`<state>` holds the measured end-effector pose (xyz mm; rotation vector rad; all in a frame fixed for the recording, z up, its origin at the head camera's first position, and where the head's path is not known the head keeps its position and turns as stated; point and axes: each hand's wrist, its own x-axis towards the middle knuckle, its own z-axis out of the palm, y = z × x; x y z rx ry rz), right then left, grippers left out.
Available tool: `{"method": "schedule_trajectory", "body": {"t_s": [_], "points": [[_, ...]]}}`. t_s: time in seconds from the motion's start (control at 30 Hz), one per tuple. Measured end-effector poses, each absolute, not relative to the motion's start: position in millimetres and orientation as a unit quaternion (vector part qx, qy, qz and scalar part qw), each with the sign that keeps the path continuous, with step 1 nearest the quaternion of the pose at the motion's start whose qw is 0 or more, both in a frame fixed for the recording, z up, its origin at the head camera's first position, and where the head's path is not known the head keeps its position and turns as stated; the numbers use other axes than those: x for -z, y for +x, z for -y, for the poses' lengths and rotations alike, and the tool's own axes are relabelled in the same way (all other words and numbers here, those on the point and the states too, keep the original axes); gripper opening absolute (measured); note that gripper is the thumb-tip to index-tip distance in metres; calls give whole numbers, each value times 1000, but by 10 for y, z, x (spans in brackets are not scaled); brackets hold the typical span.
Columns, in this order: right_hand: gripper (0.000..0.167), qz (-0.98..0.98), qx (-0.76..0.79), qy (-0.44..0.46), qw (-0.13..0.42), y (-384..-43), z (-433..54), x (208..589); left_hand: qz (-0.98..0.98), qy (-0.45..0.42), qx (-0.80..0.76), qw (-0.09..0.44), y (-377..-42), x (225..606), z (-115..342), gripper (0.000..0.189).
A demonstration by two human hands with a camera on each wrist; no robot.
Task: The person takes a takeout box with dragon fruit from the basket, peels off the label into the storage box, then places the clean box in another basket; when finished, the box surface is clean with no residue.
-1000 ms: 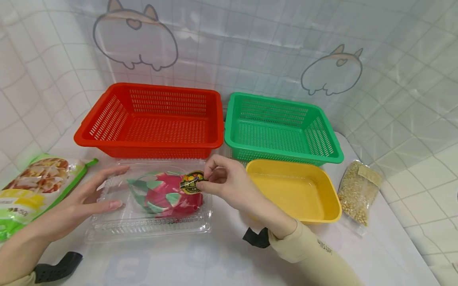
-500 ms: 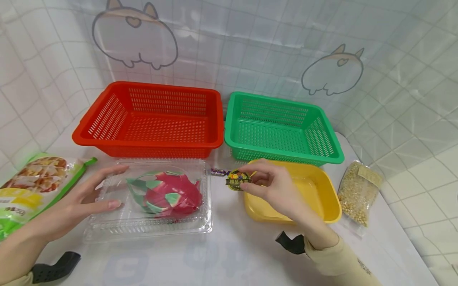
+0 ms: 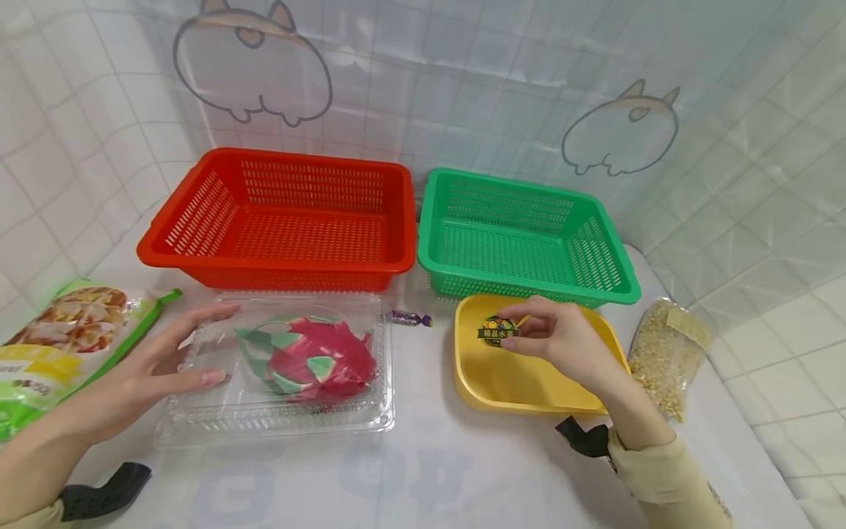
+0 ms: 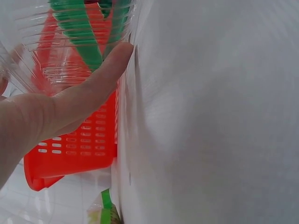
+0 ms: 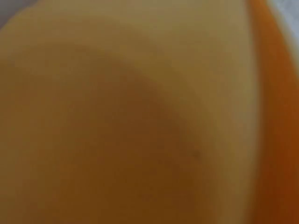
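A round black label (image 3: 496, 333) with coloured fruit pictures is pinched between the thumb and finger of my right hand (image 3: 565, 342), over the yellow basin (image 3: 529, 393). In the head view, my left hand (image 3: 135, 378) rests against the left side of a clear plastic clamshell box (image 3: 271, 416), thumb and index finger spread. A pink and green dragon fruit (image 3: 327, 360) lies inside this box, whose lid is down. Close up in the left wrist view, the thumb (image 4: 100, 79) lies straight along the box's ribbed wall. Only blurred yellow and orange surfaces show in the right wrist view.
Behind stand a red basket (image 3: 297, 275) and a green basket (image 3: 522, 286), side by side. A purple-wrapped candy (image 3: 406, 318) lies between box and basin. At far left is a green-edged food bag (image 3: 73, 338); at right, a bag of grains (image 3: 664, 360).
My right hand has taken the label off the box's lid and carried it right, over the yellow basin. This has uncovered the candy. My left hand stays at the box.
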<state>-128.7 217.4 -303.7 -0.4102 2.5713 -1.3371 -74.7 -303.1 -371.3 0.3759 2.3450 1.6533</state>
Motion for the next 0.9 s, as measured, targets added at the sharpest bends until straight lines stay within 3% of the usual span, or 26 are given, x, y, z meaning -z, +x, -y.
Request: {"method": "schedule_trajectory", "body": {"t_s": [0.23,0.63,0.9], "points": [[33,-879,428,-156,141,-1323,-2275,3028,-808,132,-562,123,-725,3673,3023,79],[30,-882,403,-195,149,-1267,-2344,2839,-805,138,-565,116,-727,3661,3012,80],[32,-884,371,-181,218,-1533,-2277,2816,-807,136,-563,119,-724,3660,3011,79]]}}
